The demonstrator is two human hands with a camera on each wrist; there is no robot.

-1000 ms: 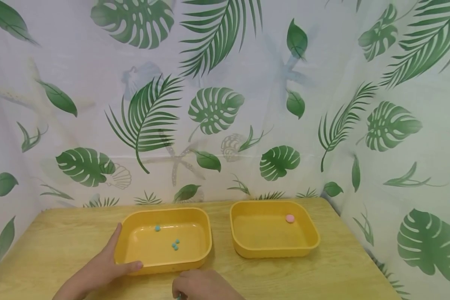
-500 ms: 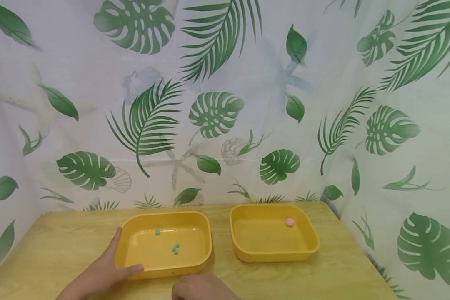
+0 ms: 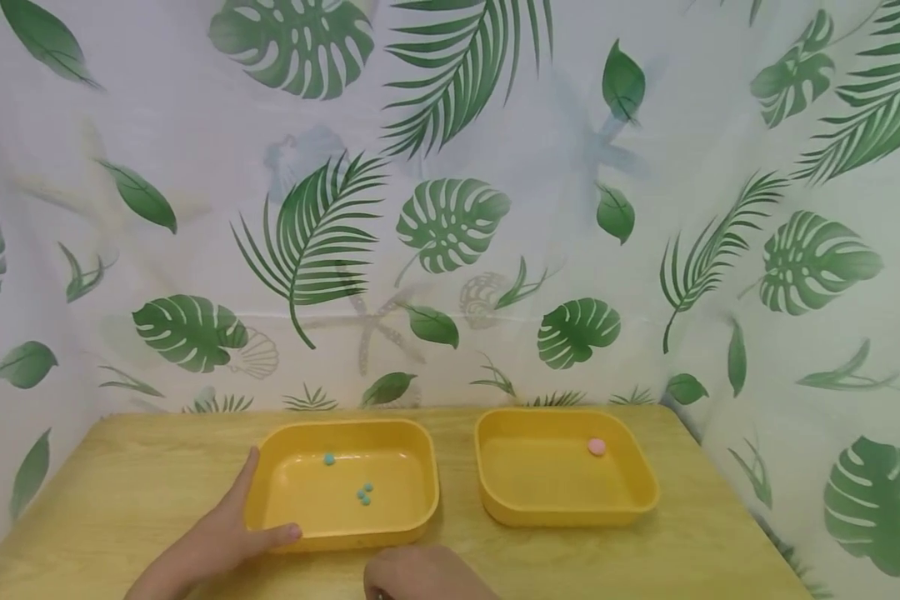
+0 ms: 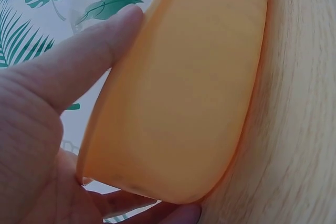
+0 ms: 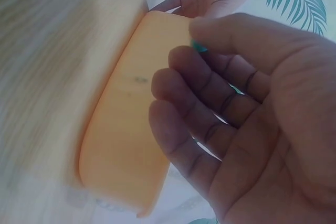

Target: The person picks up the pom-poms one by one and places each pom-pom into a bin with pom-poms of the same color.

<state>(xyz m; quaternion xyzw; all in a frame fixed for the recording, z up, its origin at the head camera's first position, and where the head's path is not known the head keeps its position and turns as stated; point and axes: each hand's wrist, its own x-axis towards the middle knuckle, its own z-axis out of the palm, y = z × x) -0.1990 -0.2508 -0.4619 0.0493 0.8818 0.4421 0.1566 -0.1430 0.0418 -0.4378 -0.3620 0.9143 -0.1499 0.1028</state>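
My left hand [image 3: 228, 529] grips the near left corner of the left yellow tray [image 3: 425, 500], thumb at the front rim and fingers along its left side. In the left wrist view the thumb [image 4: 100, 51] lies against the tray rim, while the other fingers bend round the end wall. Inside that tray are several small teal balls [image 3: 329, 459]. Just in front of it is my right hand [image 3: 423, 573], partly cut off by the frame's lower edge. Its thumb and index finger pinch a small teal piece [image 5: 198, 46], mostly covered by the fingers; the other fingers curl loosely.
A second yellow tray [image 3: 570, 514] stands to the right, with a gap between the two. A pink round piece [image 3: 597, 447] lies in it. Both trays are on a wood-grain table [image 3: 690, 533], backed by a leaf-print curtain [image 3: 435, 117].
The head view has shifted slightly, so the scene sits further right. Both hands keep about the same places by the left tray. The teal bit glimpsed under the right hand is now hidden there.
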